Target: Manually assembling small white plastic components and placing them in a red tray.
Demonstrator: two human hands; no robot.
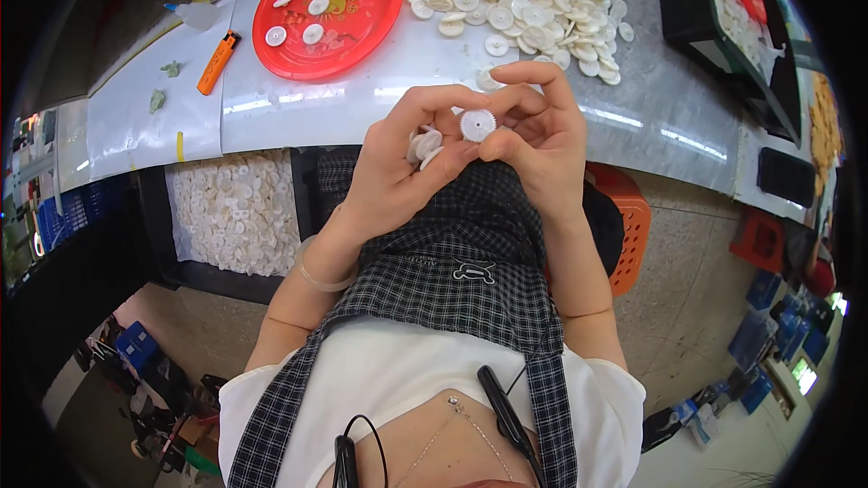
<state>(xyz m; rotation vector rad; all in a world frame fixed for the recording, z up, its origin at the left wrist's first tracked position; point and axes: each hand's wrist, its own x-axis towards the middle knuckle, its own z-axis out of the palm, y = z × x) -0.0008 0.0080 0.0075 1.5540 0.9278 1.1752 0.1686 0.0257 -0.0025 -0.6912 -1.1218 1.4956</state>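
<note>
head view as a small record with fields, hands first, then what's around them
left hand: fingertips at a white gear, more white discs held in the fingers
right hand: thumb at the same gear
plate: red, on the bench, five discs on it
pile: loose discs, right of the plate
bin: black, left side, holding discs

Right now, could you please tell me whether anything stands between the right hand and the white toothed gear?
Nothing visible does: the right hand appears to touch the white toothed gear. The white discs in the left hand lie left of the gear, not between.
</note>
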